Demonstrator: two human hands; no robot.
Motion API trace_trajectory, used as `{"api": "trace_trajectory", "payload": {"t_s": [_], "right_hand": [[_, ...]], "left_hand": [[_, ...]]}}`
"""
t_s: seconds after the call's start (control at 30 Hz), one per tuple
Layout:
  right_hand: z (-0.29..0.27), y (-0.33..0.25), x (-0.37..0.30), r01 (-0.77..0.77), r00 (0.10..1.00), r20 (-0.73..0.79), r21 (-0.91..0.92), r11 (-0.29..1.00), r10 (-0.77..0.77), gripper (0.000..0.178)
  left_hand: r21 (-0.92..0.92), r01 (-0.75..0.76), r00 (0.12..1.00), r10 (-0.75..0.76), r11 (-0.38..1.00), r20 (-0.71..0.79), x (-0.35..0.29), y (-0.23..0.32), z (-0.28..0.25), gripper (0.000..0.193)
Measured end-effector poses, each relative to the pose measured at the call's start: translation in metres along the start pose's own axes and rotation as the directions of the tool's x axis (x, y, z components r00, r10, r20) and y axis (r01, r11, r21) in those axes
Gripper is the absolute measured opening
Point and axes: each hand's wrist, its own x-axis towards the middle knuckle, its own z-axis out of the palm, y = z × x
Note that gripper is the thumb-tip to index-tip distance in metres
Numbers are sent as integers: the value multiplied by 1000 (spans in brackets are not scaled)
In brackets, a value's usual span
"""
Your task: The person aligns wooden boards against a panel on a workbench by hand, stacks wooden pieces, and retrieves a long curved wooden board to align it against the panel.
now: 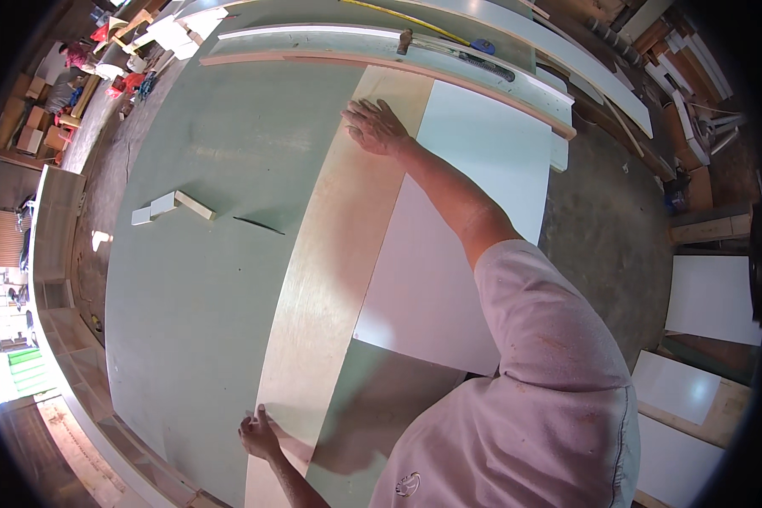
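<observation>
A long, pale plywood strip [317,279] lies flat on a large grey-green tabletop [203,313]. Near its far end, my right hand [374,127] rests flat with its fingers spread, reaching over the strip's left edge. My left hand [258,435] is at the strip's near left edge, thumb apart from the slightly bent fingers. Against the strip's right side lies a white panel [436,254], partly hidden by my right arm. Left of the strip are a thin dark stick [258,225] and small white-faced wood blocks [165,205].
Across the far end lies a long white board with wood edging [339,59], bearing a hammer [405,42] and a dark-handled tool [487,66]. A yellow tape measure [481,46] lies behind. A wooden frame [59,296] stands left; white panels [709,296] lie right. A person [74,57] is far left.
</observation>
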Motion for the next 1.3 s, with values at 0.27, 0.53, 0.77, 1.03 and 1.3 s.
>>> {"api": "trace_trajectory", "payload": {"t_s": [0.27, 0.53, 0.77, 1.03, 1.3], "right_hand": [[-73, 10, -190, 157, 975, -191, 258, 953, -109, 34], [-152, -77, -420, -108, 991, -51, 258, 960, 125, 53], [-143, -111, -467, -366, 904, -164, 182, 912, 396, 55], [-129, -111, -472, -444, 850, -198, 229, 866, 488, 53], [-128, -110, -469, -426, 845, -224, 269, 864, 486, 52]], "left_hand": [[-181, -229, 955, 185, 956, -230, -93, -4, 5, 78], [-652, -275, 785, 557, 706, 271, -210, 93, 23, 33], [-786, -39, 651, 613, 616, 448, -231, 226, 44, 51], [-812, -34, 696, 597, 582, 399, -227, 236, 63, 42], [-830, 51, 672, 595, 556, 440, -226, 237, 58, 41]]}}
